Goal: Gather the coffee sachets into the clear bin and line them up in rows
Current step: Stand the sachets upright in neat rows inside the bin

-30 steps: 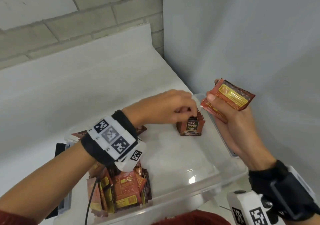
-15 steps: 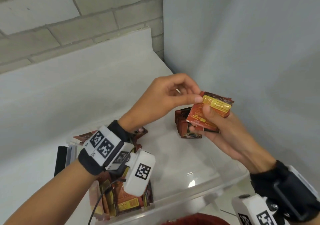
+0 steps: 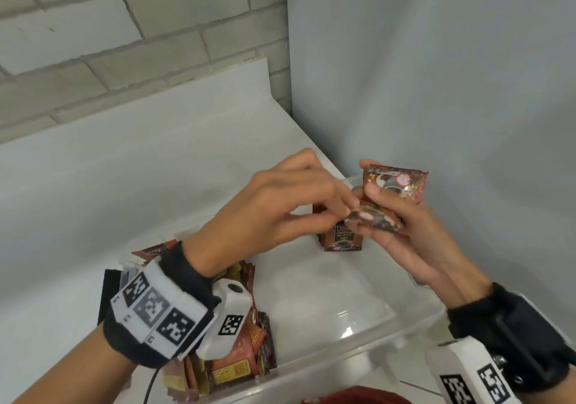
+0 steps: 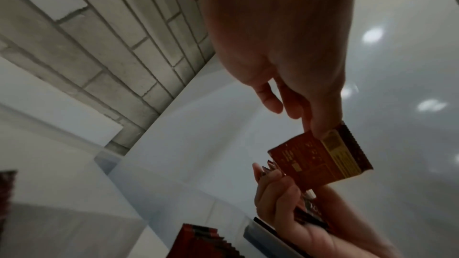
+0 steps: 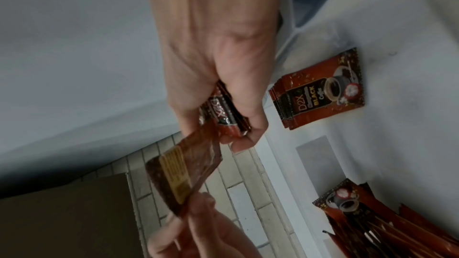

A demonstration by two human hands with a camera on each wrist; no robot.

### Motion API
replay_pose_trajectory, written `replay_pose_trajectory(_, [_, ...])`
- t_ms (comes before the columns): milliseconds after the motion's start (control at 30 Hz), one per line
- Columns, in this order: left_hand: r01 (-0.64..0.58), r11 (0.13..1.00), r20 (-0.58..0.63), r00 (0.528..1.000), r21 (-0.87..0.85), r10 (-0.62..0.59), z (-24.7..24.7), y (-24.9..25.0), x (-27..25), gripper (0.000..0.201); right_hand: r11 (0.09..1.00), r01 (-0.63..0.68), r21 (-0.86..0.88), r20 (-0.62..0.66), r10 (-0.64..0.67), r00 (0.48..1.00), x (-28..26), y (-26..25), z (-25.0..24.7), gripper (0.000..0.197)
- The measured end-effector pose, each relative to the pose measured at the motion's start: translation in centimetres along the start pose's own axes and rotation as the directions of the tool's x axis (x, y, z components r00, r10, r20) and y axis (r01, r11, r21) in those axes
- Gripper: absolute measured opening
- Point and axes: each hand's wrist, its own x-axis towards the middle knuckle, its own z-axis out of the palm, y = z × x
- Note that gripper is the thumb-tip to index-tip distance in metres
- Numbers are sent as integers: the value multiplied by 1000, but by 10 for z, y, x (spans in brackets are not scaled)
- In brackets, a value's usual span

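We look down at a smooth white table (image 3: 131, 166) set in a corner, with a pale grey brick wall (image 3: 93, 45) behind and a plain white panel (image 3: 436, 76) to the right. On the table sits the clear bin (image 3: 367, 325), a glossy see-through plastic tub. At its far end a short row of red-brown foil coffee sachets (image 3: 343, 241) stands upright, printed "D2X Black Coffee". At its near left corner lies a loose heap of sachets (image 3: 237, 360), flat, square and crinkly-edged. Above the bin, our right hand (image 3: 414, 241) has its grip wrapped around a small stack of sachets (image 3: 396, 185), while our left hand (image 3: 280, 204) pinches one single sachet (image 4: 320, 160) by its edge, just beside that stack.
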Motion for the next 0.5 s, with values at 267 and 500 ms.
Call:
replay_pose_trajectory(267, [183,980,159,972,-74,-170,-2,-5,-22,23,994,34,-105,-23,-37,999,1,-1,2,29])
replay_pose_trajectory(500, [583,719,270,813,-378,-516,4,-1,-5,42,982,61,-182,41,-54,998,-1,1,5,60])
